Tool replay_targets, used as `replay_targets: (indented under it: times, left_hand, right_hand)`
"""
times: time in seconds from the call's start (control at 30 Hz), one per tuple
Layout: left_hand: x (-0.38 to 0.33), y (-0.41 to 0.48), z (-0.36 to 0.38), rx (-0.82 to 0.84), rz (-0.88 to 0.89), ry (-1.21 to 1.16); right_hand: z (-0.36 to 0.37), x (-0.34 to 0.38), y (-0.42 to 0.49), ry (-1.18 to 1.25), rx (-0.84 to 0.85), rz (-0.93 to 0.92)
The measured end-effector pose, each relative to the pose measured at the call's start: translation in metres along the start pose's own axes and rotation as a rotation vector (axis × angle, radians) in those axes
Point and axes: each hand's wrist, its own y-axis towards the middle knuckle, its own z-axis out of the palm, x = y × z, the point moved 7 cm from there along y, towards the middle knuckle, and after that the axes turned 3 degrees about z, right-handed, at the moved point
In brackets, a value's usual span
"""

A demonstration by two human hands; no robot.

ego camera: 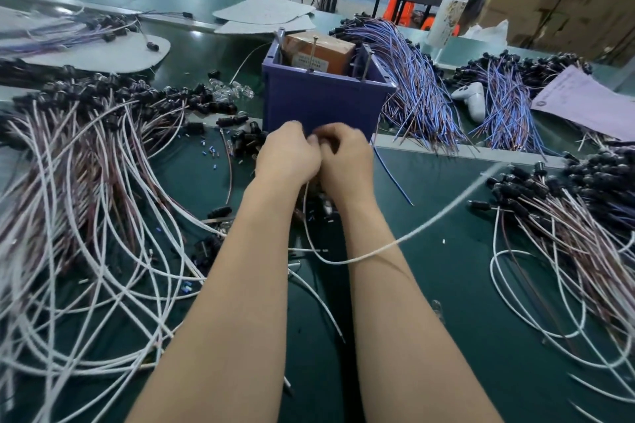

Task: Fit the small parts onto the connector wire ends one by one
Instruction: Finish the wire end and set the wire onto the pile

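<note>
Meeting just in front of the purple plastic bin (319, 103), the left hand (287, 151) and right hand (347, 158) curl their fingers (293, 130) tightly around the end of a thin white wire (422, 227), which trails across the right forearm over the green bench (446, 285); any small part is hidden.

matt green table (446, 285), smooth purple plastic bin (319, 103), glossy white-sheathed wires (86, 251)
</note>
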Motion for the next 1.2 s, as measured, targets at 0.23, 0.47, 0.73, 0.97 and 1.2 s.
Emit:
replay_targets:
  times: [0.23, 0.47, 0.73, 0.97, 1.2]
  left_hand:
    - [-0.017, -0.002, -0.013, 0.04, 0.131, -0.322]
    - [-0.04, -0.016, -0.01, 0.201, 0.255, -0.339]
    - [-0.042, -0.024, -0.027, 0.182, 0.285, -0.497]
    - [-0.036, -0.02, -0.041, 0.032, 0.25, -0.264]
    - [-0.029, -0.022, -0.042, 0.147, 0.191, -0.252]
  right_hand:
    - [-0.021, -0.001, 0.005, 0.629, 0.22, 0.104]
    - [-0.049, 0.001, 0.007, 0.629, 0.25, 0.115]
    - [-0.062, -0.036, -0.001, 0.676, 0.02, 0.357]
    - [-0.027, -0.031, -0.007, 0.111, 0.14, 0.252]
    - [-0.023, -0.009, -0.009, -0.212, 0.228, 0.036]
